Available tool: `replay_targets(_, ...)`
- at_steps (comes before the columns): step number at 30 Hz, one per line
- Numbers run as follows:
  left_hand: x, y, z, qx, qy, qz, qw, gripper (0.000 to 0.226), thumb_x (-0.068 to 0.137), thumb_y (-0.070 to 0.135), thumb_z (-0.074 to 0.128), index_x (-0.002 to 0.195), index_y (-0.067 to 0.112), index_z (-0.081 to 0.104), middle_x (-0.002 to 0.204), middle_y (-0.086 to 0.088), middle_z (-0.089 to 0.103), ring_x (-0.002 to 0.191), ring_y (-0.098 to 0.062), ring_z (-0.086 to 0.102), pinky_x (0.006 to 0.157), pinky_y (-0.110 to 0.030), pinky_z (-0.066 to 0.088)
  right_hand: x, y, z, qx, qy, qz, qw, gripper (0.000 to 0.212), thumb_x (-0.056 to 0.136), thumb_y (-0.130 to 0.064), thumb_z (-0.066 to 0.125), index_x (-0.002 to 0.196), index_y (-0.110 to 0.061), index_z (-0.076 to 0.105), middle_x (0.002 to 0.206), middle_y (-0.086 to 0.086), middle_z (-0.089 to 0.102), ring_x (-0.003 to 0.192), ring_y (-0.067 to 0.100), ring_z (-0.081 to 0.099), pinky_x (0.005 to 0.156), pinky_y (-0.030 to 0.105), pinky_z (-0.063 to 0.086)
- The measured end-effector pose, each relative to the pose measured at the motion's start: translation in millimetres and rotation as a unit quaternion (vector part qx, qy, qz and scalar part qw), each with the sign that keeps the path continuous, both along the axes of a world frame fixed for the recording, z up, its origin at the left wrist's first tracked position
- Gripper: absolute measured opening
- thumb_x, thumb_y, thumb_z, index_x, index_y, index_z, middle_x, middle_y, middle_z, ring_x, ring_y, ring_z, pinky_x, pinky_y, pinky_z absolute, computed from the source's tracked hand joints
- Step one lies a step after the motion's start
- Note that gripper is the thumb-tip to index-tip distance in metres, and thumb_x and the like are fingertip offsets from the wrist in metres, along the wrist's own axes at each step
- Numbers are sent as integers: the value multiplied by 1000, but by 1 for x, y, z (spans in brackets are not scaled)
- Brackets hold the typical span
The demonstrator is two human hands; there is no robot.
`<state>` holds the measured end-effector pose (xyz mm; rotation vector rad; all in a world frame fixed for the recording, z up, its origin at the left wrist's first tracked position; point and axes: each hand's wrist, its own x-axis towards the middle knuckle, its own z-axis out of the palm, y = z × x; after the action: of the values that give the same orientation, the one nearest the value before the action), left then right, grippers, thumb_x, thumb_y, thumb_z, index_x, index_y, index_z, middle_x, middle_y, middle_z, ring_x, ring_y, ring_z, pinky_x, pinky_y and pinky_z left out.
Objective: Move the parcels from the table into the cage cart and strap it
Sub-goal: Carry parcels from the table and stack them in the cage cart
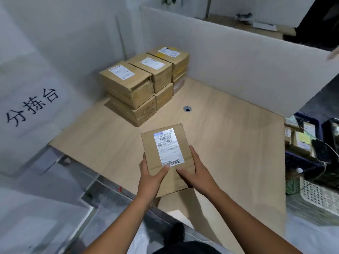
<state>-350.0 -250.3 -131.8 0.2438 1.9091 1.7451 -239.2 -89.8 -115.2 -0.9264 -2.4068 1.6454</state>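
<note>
I hold a brown cardboard parcel (166,151) with a white shipping label over the wooden table (229,143). My left hand (149,171) grips its left side with the thumb on top. My right hand (194,167) grips its right side, thumb on the near end of the top face. A stack of several brown parcels (143,83) sits in the table's far left corner, two layers high. At the right edge, a dark blue cage cart (300,158) holds a few labelled parcels (300,142).
White partition panels (238,57) wall the table's back and left side; the left one carries black characters. A cable hole (187,108) is in the tabletop. A white lattice basket (319,197) stands low at the right. Another person's hand (333,54) touches the partition's top right.
</note>
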Motion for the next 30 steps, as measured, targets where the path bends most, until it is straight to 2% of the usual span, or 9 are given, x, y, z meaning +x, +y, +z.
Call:
replay_targets(3, 3, -65, 8, 25, 3, 85, 996, 67, 84, 33, 86, 139, 49, 52, 130, 18, 70, 120, -6, 67, 109, -44, 51, -25, -51, 10, 7, 13, 81, 997, 98, 85, -62, 68, 161, -51, 8, 160, -22, 40, 139, 5, 50, 113, 36, 45)
replay_targets(6, 17, -137, 12, 53, -12, 184, 981, 69, 84, 29, 86, 143, 40, 51, 129, 18, 72, 119, -6, 68, 111, -46, 51, -42, -115, 15, 3, 28, 168, 985, 97, 84, -59, 69, 161, -51, 10, 156, -24, 45, 135, -2, 51, 103, 17, 44)
replay_targets(9, 42, -201, 13, 63, -5, 268, 961, 79, 78, 43, 87, 147, 40, 48, 134, 17, 69, 124, -7, 65, 112, -45, 49, -52, -177, 16, 2, 38, 236, 971, 94, 82, -59, 73, 156, -60, 14, 146, -28, 51, 119, -18, 54, 86, 0, 42)
replay_targets(13, 80, -275, 3, 70, 1, 382, 922, 83, 80, 47, 88, 150, 39, 45, 134, 19, 68, 124, -4, 64, 113, -44, 48, -58, -255, 18, 24, 59, 338, 939, 83, 89, -53, 74, 147, -71, 18, 148, -46, 38, 132, -22, 41, 100, 2, 33)
replay_targets(17, 114, -339, -3, 85, -4, 486, 870, 77, 86, 35, 87, 150, 37, 45, 129, 20, 71, 118, 0, 66, 111, -42, 50, -59, -335, 22, 48, 53, 434, 898, 77, 91, -52, 73, 140, -78, 19, 124, -61, 44, 117, -30, 46, 86, -1, 39)
replay_targets(19, 128, -369, -2, 88, 3, 532, 842, 82, 86, 37, 87, 153, 39, 40, 133, 21, 68, 122, 1, 64, 111, -38, 49, -61, -373, 28, 65, 56, 489, 868, 75, 92, -53, 72, 144, -73, 23, 126, -56, 48, 117, -25, 51, 92, 8, 42)
replay_targets(23, 152, -422, -2, 91, 13, 632, 769, 84, 84, 43, 87, 151, 51, 37, 132, 35, 62, 120, 18, 56, 96, -11, 43, -78, -451, 30, 81, 45, 590, 802, 89, 78, -75, 67, 154, -59, 23, 127, -55, 47, 117, -19, 54, 99, 26, 45)
replay_targets(28, 183, -475, -23, 134, 1, 752, 645, 74, 86, 25, 87, 147, 38, 47, 130, 15, 71, 119, -3, 67, 100, -27, 54, -82, -557, 17, 87, 39, 721, 686, 73, 82, -65, 68, 141, -75, 25, 126, -57, 46, 112, -30, 48, 89, 12, 40)
replay_targets(30, 195, -493, -33, 136, -18, 789, 599, 74, 84, 25, 87, 146, 33, 48, 126, 11, 74, 116, -10, 70, 100, -35, 57, -80, -594, 2, 74, 21, 762, 644, 75, 87, -57, 71, 146, -70, 26, 126, -54, 50, 112, -27, 51, 87, 13, 41)
